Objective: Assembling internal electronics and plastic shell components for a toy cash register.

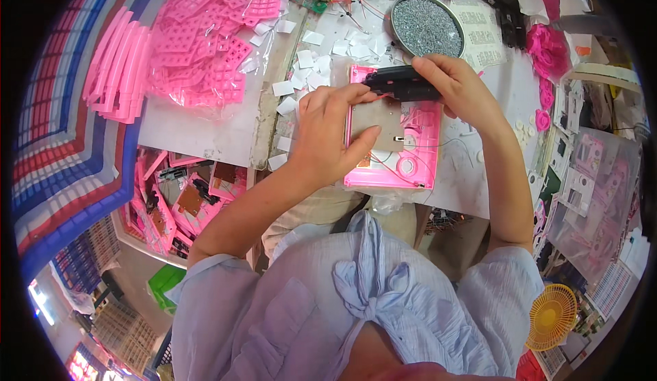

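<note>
Black part (pixel 404 82) is over the far end of the pink case (pixel 387 178), i.e. the end away from the torso. Its long axis runs roughly left-right, across the case's width; the case's longer axis runs near-far, so they're about square to each other. Slight tilt possible, can't confirm from one view.

Right hand (pixel 457 83) is the one carrying: thumb and fingers pinching the part's right end, by the case's far right corner. Some fingertips hidden behind the part. Left hand (pixel 323 131) is at the case's left side, fingers bent over the far left corner, tips at or just beside the part's left end; contact there, can't call it. Left thumb is spread off the fingers, over the brown board (pixel 387 122) inside the case.

My read: what counts is part axis vs the case's far wall. Left end is by the left fingertips, right end comes about level with the case's right wall. Gap under the part: not readable from above. Thin wires cross the case's near half. Round dish (pixel 393 25) of grey metal bits (pixel 430 29) sits beyond the case; white paper squares (pixel 282 88) lie to its left.
</note>
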`<state>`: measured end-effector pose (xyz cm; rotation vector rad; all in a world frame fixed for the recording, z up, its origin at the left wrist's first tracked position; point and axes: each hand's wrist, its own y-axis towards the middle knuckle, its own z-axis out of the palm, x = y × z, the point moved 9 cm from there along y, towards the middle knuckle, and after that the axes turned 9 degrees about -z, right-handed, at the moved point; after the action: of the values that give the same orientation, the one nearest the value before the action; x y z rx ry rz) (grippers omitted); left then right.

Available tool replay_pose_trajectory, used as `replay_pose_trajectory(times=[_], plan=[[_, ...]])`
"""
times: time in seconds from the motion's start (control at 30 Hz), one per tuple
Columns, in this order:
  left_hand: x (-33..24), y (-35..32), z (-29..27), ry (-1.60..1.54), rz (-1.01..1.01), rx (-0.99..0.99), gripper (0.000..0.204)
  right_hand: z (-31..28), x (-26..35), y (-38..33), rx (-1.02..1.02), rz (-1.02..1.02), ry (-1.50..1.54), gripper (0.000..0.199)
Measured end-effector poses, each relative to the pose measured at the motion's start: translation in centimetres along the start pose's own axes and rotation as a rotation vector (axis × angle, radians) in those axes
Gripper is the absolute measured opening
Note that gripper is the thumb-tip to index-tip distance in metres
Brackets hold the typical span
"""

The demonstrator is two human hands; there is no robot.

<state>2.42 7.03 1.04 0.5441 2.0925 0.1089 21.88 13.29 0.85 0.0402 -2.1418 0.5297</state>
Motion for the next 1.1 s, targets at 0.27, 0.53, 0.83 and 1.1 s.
replay_pose_trajectory(times=[0.27,0.53,0.83,1.1], plan=[[-1.3,0.9,0.5,0.238,-0.016,0.022,0.058,-0.2,5.8,-2.6,-0.237,-0.577,-0.683,0.032],[-2.0,1.1,0.7,0.339,-0.022,0.052,0.059,2.1,4.3,-5.3,-0.444,-0.925,-0.763,0.039],[1.4,7.8,-0.9,-0.059,-0.294,0.280,0.019,0.5,1.4,-2.4,-0.231,-0.845,-0.234,0.033],[2.2,19.4,10.3,0.737,0.215,0.288,0.016,0.3,0.4,-2.6,-0.118,-0.759,-0.161,0.037]])
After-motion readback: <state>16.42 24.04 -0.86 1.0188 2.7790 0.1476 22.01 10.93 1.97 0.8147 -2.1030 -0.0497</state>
